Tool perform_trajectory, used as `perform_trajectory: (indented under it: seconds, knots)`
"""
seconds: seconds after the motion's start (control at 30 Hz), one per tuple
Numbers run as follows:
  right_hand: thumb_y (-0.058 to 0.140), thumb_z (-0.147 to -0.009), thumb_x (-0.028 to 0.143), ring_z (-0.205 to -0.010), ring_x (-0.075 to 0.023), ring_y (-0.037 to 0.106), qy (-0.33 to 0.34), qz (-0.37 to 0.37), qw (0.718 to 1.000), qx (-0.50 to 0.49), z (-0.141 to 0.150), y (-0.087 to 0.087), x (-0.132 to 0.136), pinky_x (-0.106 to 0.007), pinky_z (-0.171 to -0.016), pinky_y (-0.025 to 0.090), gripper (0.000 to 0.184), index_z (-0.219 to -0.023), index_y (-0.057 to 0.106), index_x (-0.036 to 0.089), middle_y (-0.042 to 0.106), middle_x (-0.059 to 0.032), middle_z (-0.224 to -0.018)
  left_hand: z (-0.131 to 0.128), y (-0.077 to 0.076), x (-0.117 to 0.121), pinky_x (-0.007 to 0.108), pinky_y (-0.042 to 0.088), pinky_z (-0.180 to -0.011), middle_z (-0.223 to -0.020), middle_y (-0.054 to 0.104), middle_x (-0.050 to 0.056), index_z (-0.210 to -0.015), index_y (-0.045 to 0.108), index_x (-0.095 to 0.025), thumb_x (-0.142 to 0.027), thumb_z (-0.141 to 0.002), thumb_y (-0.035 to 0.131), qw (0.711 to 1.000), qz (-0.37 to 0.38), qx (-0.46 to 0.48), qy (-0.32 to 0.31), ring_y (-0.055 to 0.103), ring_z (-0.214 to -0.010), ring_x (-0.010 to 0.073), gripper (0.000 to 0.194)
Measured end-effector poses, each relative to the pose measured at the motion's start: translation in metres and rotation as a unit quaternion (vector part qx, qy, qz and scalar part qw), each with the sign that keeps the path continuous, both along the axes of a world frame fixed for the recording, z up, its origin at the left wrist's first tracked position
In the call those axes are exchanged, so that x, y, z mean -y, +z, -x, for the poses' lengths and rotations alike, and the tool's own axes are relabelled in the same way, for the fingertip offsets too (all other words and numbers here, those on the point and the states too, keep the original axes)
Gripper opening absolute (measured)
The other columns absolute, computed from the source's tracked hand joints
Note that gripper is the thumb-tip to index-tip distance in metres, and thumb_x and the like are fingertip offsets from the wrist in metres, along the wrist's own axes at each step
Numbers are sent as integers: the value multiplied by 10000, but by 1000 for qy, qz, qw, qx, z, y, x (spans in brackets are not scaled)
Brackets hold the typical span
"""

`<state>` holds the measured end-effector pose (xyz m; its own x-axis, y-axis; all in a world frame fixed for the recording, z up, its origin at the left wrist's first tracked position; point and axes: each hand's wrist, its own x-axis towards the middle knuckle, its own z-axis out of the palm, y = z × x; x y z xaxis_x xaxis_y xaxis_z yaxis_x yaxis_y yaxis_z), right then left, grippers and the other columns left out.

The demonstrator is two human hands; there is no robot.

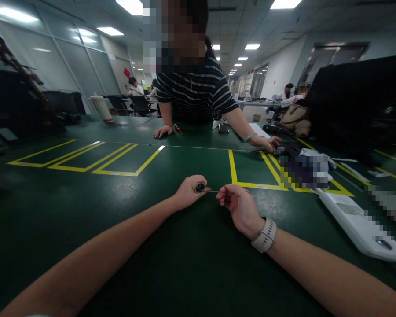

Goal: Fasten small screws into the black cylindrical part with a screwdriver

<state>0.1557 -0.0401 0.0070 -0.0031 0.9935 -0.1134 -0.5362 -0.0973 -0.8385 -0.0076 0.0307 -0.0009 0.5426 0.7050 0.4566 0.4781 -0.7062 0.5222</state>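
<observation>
Green table (pixel 86 211), left hand (pixel 188 192) gripping round part (pixel 199 188), right hand (pixel 239 208) holding thin tool (pixel 218 191)

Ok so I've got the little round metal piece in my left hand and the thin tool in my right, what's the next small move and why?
Probably ease the thin tool a touch further left into the round metal piece. Its tip sits right at the piece's edge, the left hand pinches the piece just above the green table, and the right hand holds the tool level, already lined up.
</observation>
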Motion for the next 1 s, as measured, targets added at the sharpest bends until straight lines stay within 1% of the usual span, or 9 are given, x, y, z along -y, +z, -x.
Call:
perform_trajectory:
  seconds: [0.17, 0.27, 0.4, 0.47, 0.6, 0.7, 0.77, 0.83, 1.0]
  knots:
    - [576, -680, 282, -501, -123, 468, -28, -13, 999, 27, 0, -1, -1, -269, -502, 337, 175, -545, 586, 171, 557, -4, -510, 2, -1, -3, 223, 352, -541, -631, 465, -36, -632, 473, -161, -302, -743, 593, 1000, 7, -9, 13, 450, -587, 100, 216]
    - [585, -684, 300, -488, -124, 455, -43, -24, 997, 52, 0, -1, -1, -264, -487, 321, 186, -544, 577, 178, 538, 6, -493, 2, -1, -4, 226, 363, -549, -640, 475, -34, -647, 483, -160, -287, -736, 601, 1000, 12, -13, 22, 460, -600, 106, 195]
    - [596, -712, 305, -499, -123, 460, -39, -50, 995, 80, 1, 0, 0, -260, -500, 331, 199, -558, 580, 179, 532, 12, -504, 3, -1, -5, 228, 367, -552, -642, 479, -34, -652, 484, -158, -284, -734, 601, 999, 14, -18, 25, 462, -600, 106, 190]
    - [591, -734, 316, -515, -123, 467, -41, -78, 992, 94, 1, 0, 1, -263, -515, 344, 215, -567, 583, 181, 538, 12, -522, 4, -1, -5, 227, 362, -548, -635, 476, -35, -649, 481, -158, -286, -738, 592, 999, 13, -22, 20, 458, -594, 104, 192]
    - [573, -773, 357, -627, -140, 521, -5, -141, 977, 162, 2, 3, 4, -283, -606, 395, 215, -654, 631, 187, 601, -4, -645, 3, -1, -4, 225, 350, -536, -619, 471, -35, -641, 483, -158, -276, -738, 572, 999, 4, -31, 18, 450, -583, 104, 177]
    - [574, -779, 372, -707, -155, 543, 30, -150, 963, 221, 2, 5, 8, -300, -663, 411, 205, -733, 661, 192, 628, -18, -737, 1, 1, -2, 231, 354, -549, -619, 479, -34, -634, 481, -160, -270, -734, 565, 999, -4, -38, 22, 454, -588, 107, 171]
    - [578, -778, 371, -740, -162, 550, 46, -151, 957, 243, 2, 7, 9, -309, -693, 413, 199, -761, 670, 196, 635, -22, -769, 1, 3, -1, 238, 361, -567, -623, 486, -34, -628, 476, -162, -269, -727, 569, 999, -9, -41, 18, 461, -597, 110, 173]
    - [586, -772, 365, -760, -165, 554, 60, -143, 959, 238, 2, 9, 10, -313, -703, 413, 190, -762, 675, 197, 639, -24, -779, 1, 3, -1, 243, 366, -580, -630, 492, -33, -631, 476, -163, -268, -720, 575, 999, -8, -38, 12, 467, -605, 113, 170]
    - [589, -770, 325, -755, -159, 549, 80, -113, 974, 179, 4, 9, 10, -298, -671, 410, 162, -759, 672, 186, 651, -32, -789, 2, 2, -2, 237, 372, -571, -658, 501, -25, -653, 481, -163, -264, -718, 583, 1000, 19, -16, -5, 474, -623, 116, 157]
